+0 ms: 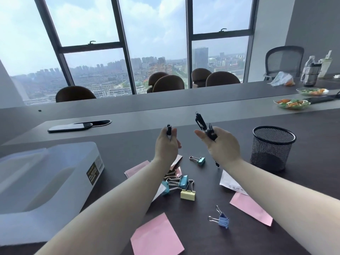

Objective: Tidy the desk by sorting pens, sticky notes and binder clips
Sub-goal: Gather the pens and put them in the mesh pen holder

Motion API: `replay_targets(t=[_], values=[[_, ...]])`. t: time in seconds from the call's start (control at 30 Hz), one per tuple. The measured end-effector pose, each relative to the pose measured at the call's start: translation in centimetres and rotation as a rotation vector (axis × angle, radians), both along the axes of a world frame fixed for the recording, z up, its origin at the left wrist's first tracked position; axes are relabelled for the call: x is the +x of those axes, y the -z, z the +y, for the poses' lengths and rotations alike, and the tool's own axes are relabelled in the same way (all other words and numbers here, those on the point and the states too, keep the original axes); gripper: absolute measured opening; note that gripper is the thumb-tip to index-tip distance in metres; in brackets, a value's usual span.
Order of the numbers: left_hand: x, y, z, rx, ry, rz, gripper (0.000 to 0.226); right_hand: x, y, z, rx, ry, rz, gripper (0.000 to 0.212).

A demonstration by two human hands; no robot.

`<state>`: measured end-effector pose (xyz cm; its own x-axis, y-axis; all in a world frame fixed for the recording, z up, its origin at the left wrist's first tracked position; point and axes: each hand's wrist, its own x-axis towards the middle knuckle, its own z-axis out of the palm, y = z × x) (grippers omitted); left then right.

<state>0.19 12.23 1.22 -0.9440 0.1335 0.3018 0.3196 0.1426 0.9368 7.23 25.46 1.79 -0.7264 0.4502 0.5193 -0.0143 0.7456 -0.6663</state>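
Note:
My left hand (166, 144) is raised over the dark desk and grips one black pen (169, 130) upright. My right hand (221, 144) holds two black pens (205, 126) that fan out above the fist; a pen tip (217, 165) shows below the wrist. A black mesh pen cup (272, 148) stands to the right of that hand. Pink sticky notes (156, 236) (251, 208) (137, 168) lie flat on the desk. Binder clips lie between my forearms: a teal one (199, 160), a cluster of blue, pink and yellow ones (181, 186), and a blue one (221, 219).
A translucent plastic storage box (47, 183) fills the left side. A white paper slip (230, 183) lies by my right forearm. A phone (70, 127) rests on the raised grey ledge. Plates of food (291, 103), bottles and a bag sit far right; chairs stand behind the ledge.

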Motion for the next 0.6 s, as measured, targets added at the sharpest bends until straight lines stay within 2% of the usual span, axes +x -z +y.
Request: replay_targets(t=[0.3, 0.43, 0.6], values=[[-0.3, -0.1, -0.1, 0.018, 0.037, -0.069, 0.018, -1.3, 0.1, 0.0, 0.050, -0.015, -0.003, 0.054], [-0.1, 0.0, -0.2, 0.004, 0.016, -0.031, 0.025, -1.5, 0.3, -0.4, -0.149, -0.135, -0.024, 0.045], [0.3, 0.6, -0.1, -0.007, 0.006, -0.028, 0.023, -1.6, 1.4, -1.0, -0.090, -0.122, -0.020, 0.045]])
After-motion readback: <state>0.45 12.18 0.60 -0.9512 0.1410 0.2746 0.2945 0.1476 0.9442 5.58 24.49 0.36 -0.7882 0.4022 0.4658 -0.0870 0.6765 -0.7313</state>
